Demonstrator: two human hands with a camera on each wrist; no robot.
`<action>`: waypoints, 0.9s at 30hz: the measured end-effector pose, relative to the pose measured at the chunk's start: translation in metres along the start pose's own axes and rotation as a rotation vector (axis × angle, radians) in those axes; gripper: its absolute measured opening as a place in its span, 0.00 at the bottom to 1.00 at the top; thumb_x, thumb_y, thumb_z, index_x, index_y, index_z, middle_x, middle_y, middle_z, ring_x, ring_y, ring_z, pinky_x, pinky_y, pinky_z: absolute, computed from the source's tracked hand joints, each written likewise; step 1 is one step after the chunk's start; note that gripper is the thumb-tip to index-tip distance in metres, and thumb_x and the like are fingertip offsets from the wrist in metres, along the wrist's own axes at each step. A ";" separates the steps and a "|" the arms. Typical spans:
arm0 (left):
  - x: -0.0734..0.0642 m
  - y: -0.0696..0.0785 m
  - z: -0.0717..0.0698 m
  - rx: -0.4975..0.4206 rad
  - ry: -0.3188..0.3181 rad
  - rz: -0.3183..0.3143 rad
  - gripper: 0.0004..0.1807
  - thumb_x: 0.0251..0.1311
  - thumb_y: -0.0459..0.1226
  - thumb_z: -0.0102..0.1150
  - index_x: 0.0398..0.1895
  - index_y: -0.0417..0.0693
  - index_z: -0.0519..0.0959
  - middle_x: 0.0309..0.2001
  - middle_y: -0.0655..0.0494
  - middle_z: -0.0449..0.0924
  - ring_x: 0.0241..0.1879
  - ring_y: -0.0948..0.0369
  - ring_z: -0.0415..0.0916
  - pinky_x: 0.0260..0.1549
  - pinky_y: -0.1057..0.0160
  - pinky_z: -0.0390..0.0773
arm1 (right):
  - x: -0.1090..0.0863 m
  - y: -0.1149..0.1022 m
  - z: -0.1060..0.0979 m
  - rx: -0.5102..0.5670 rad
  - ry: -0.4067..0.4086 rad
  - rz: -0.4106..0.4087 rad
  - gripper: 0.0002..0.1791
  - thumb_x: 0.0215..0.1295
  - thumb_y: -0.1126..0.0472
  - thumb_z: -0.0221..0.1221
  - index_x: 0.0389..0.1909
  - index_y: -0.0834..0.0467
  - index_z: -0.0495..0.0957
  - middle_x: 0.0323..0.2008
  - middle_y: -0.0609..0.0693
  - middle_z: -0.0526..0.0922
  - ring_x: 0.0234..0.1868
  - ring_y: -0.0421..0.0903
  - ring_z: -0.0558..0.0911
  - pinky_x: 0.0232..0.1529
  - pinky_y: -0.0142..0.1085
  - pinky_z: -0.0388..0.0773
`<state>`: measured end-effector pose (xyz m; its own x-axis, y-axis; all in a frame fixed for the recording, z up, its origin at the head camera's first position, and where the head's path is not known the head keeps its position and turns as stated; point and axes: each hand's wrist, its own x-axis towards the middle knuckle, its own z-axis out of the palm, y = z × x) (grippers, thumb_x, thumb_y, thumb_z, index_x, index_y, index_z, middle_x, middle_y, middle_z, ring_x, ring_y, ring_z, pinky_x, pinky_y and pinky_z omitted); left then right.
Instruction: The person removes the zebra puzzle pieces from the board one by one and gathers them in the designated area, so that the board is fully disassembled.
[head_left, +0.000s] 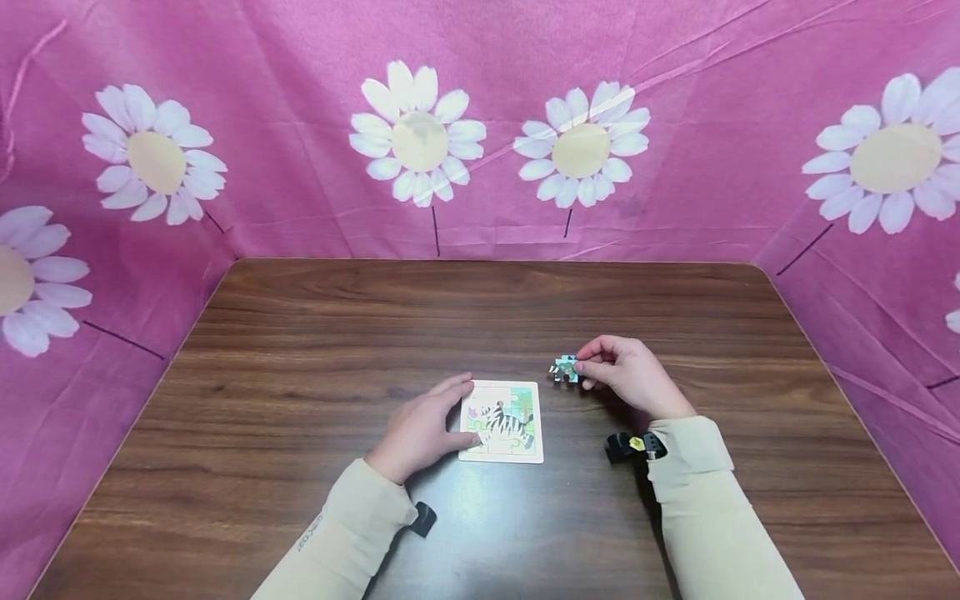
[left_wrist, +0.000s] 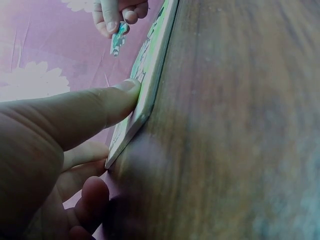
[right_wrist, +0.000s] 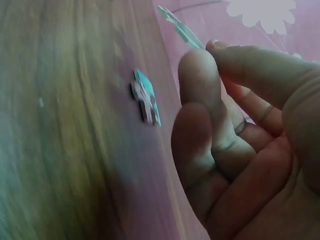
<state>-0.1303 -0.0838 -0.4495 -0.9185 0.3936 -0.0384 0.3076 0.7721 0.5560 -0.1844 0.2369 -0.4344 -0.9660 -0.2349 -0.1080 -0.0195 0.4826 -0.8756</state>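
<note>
A square jigsaw puzzle board [head_left: 501, 450] with a zebra picture and a pale frame lies on the table. My left hand [head_left: 427, 425] holds its left side, the thumb on the face and the fingers along the edge, as the left wrist view shows. To the upper right of the board, my right hand [head_left: 626, 373] pinches a green and light-blue puzzle piece [head_left: 567, 367] between thumb and fingertips, above the table. A second puzzle piece [right_wrist: 145, 97] lies on the tabletop below that hand in the right wrist view; from the head it is mostly hidden.
The brown wood-grain table [head_left: 337, 333] has rounded far corners. A pink cloth [head_left: 300, 167] with large white flowers hangs behind it and along both sides. Black wrist straps with small devices [head_left: 622, 447] sit at the sleeve cuffs.
</note>
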 end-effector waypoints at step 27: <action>0.000 0.000 -0.001 0.003 -0.011 -0.009 0.41 0.50 0.49 0.76 0.69 0.48 0.73 0.73 0.62 0.67 0.66 0.52 0.72 0.52 0.44 0.75 | -0.008 0.033 -0.035 -0.111 0.142 0.126 0.13 0.67 0.59 0.65 0.43 0.66 0.83 0.30 0.51 0.83 0.26 0.42 0.78 0.26 0.32 0.74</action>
<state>-0.1308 -0.0839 -0.4488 -0.9185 0.3921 -0.0520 0.3003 0.7769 0.5534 -0.1863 0.2841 -0.4458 -0.9891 -0.0493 -0.1386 0.0827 0.5925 -0.8013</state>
